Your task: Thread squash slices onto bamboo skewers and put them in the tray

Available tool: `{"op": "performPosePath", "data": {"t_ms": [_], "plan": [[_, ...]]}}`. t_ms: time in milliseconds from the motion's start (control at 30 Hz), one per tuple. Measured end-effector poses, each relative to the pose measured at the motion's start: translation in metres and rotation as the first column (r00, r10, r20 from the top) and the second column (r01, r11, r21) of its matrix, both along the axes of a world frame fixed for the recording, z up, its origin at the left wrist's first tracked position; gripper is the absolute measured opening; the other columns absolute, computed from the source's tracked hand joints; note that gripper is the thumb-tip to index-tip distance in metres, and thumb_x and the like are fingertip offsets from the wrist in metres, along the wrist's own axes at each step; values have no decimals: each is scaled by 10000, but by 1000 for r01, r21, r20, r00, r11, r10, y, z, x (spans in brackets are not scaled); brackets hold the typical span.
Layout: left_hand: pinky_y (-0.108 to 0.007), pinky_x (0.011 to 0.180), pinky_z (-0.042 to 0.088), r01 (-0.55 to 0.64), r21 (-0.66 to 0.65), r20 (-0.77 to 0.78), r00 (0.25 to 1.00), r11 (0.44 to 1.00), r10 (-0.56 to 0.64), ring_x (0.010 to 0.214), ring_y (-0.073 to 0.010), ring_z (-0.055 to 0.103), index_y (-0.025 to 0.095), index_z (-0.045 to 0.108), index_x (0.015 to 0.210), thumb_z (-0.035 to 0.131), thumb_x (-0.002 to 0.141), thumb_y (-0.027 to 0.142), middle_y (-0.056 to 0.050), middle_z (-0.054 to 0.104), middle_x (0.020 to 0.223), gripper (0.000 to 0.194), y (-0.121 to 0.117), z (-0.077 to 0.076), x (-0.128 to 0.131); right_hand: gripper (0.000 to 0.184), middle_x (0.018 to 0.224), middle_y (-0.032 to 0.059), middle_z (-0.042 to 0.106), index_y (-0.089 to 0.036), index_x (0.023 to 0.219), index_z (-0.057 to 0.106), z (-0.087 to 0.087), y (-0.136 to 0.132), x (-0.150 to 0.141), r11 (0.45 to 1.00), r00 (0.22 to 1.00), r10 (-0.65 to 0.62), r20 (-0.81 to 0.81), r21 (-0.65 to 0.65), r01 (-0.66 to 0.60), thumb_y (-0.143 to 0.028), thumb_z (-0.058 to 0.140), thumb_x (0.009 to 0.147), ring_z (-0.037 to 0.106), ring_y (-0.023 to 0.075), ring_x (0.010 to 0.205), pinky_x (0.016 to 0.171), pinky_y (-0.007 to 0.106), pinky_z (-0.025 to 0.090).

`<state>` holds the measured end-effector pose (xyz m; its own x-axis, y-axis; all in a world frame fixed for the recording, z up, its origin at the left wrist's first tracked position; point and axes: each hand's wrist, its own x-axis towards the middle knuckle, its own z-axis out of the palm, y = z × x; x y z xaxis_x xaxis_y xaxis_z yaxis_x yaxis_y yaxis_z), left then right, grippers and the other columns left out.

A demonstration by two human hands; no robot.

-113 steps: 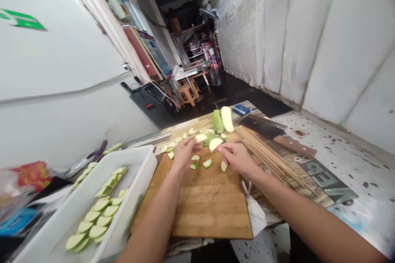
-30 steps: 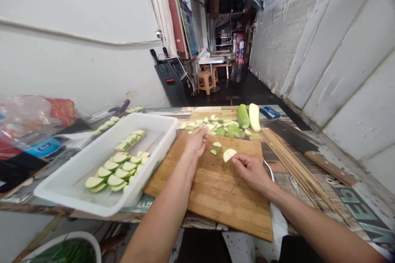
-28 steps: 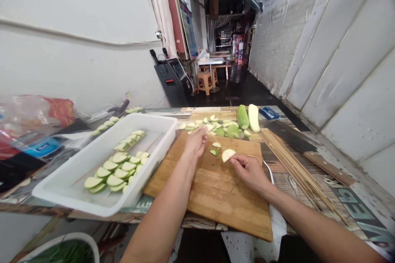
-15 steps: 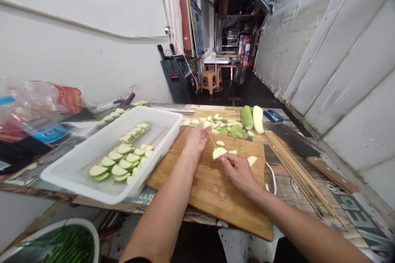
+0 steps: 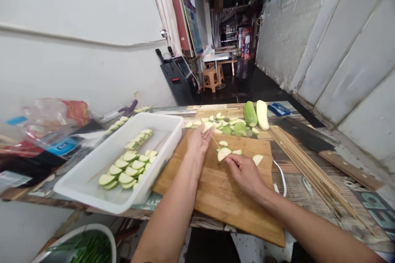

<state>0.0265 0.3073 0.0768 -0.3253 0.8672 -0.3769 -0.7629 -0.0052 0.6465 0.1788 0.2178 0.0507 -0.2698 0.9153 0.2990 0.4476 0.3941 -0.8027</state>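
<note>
Beneath the fingers (image 5: pixel 236 163) lies a cutting board (image 5: pixel 228 197); left of them, a tub (image 5: pixel 160 160) of slices (image 5: pixel 126 178); right, skewers (image 5: pixel 308 168), then a cleaver (image 5: pixel 308 136); beyond, zucchini (image 5: pixel 250 114).

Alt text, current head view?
Left hand holds a thin skewer; right hand pinches a half-round green-edged slice near the skewer's lower end, over a wooden cutting board. A white tray of similar slices sits on the left.

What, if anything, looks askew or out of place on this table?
The board looks askew: it lies at an angle to the front edge of the table, and its near right corner seems to jut past it. The knife lies along the right edge, its handle perhaps overhanging. Nothing looks clearly damaged.
</note>
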Motion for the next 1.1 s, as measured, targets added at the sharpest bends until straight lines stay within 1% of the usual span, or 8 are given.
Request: {"op": "performPosePath", "data": {"t_ms": [100, 267, 367, 433, 600, 733, 967, 1100], "plan": [[-285, 641, 549, 18, -12, 15, 1000, 1000, -17, 732, -213, 656, 74, 552, 816, 543, 758, 59, -125, 647, 733, 61, -1, 3, 0, 265, 587, 1, 531, -158, 690, 595, -1, 3, 2, 999, 998, 28, -56, -41, -30, -246, 390, 833, 468, 128, 566, 549, 215, 331], [-275, 636, 550, 38, -25, 40, 998, 999, -37, 728, -208, 658, 73, 555, 822, 543, 757, 64, -120, 651, 731, 67, -2, 5, -3, 278, 454, -43, 395, -161, 665, 587, -2, 9, 4, 977, 978, 81, -192, -180, -117, -287, 402, 830, 374, 96, 444, 466, 198, 293], [-280, 629, 550, 37, -24, 30, 999, 999, -37, 715, -213, 659, 68, 553, 817, 536, 762, 66, -128, 651, 723, 57, -3, 5, -2, 266, 439, -48, 394, -160, 666, 590, -2, 9, 4, 966, 972, 88, -217, -220, -137, -285, 414, 821, 368, 91, 419, 443, 194, 283], [-285, 632, 550, 34, -19, 14, 999, 999, -33, 713, -213, 659, 71, 551, 808, 533, 765, 65, -128, 650, 715, 47, -3, 5, -1, 256, 457, -37, 441, -162, 659, 598, -2, 8, 4, 979, 984, 75, -163, -177, -104, -265, 423, 814, 409, 99, 445, 461, 195, 297], [-287, 638, 551, 42, -15, -6, 999, 999, -42, 732, -215, 659, 79, 547, 798, 540, 759, 62, -129, 652, 727, 43, -3, 3, 2, 251, 612, 9, 595, -173, 667, 623, -6, 5, 6, 1000, 999, -12, 33, 26, 12, -229, 427, 813, 515, 134, 576, 557, 210, 337], [-282, 630, 552, 50, -16, -11, 999, 999, -51, 729, -210, 659, 82, 548, 803, 540, 763, 69, -119, 653, 721, 42, -3, 2, 3, 274, 622, 18, 605, -171, 674, 615, -8, 4, 7, 997, 994, -34, 101, 67, 27, -242, 405, 836, 523, 137, 576, 564, 213, 333], [-278, 640, 551, 50, -21, -20, 999, 999, -51, 738, -213, 658, 82, 550, 807, 545, 756, 60, -123, 656, 729, 56, -5, 4, 4, 275, 621, 5, 578, -167, 678, 597, -8, 9, 7, 999, 1000, -10, -15, 32, 10, -250, 394, 844, 507, 136, 585, 562, 212, 331], [-272, 631, 550, 54, -24, -11, 998, 998, -54, 720, -211, 659, 78, 548, 800, 540, 755, 51, -125, 654, 720, 52, -5, 5, 5, 281, 537, -14, 512, -165, 625, 572, -3, 11, 6, 999, 994, 16, -112, -44, -21, -260, 403, 828, 467, 124, 540, 532, 208, 322]]}}
